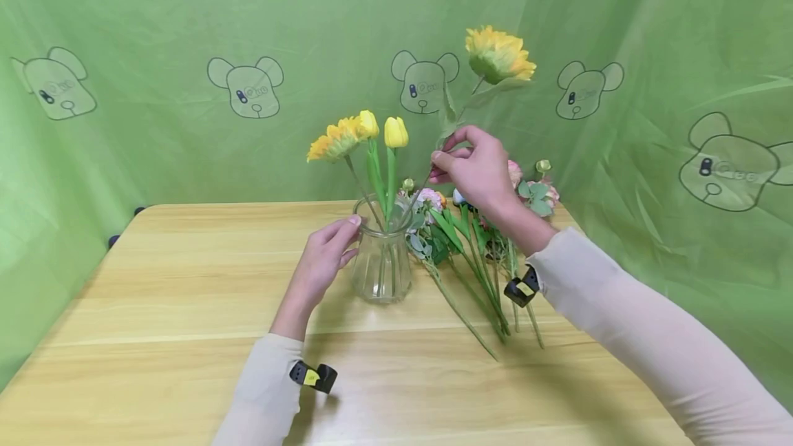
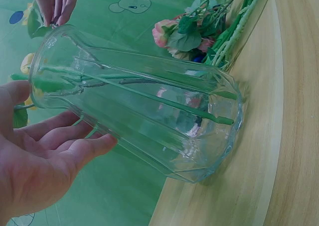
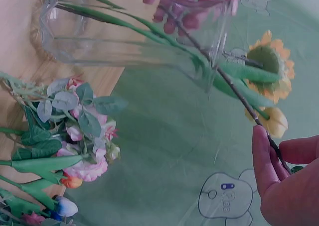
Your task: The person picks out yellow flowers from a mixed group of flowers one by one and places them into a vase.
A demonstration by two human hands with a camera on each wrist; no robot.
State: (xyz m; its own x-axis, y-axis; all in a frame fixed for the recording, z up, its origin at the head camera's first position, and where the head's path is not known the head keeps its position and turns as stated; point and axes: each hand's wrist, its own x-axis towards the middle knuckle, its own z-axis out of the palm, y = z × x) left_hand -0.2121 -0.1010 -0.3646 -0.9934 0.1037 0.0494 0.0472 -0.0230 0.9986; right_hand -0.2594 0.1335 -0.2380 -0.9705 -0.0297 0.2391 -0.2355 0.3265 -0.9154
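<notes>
Vase [image 1: 382, 277], clear glass, one: upright on the table [image 1: 186, 281] in front of you. Contents: one sunflower [image 1: 337, 139] and two yellow tulips [image 1: 396, 133], stems inside, blooms above the rim; count these as placed. Part done, by judgement: second sunflower [image 1: 500, 54], its stem running down into the vase's mouth. Outstanding, it seems: loose flowers [image 1: 429, 198], pink blooms among them, lying on the table just to the vase's right. Your right hand [image 1: 480, 169]: thumb and fingertips pinch the second sunflower's stem between bloom and rim, bloom above the grip. Your left hand [image 1: 325, 253]: fingers relaxed, slightly spread, touching the vase's left side, thumb at the rim.
</notes>
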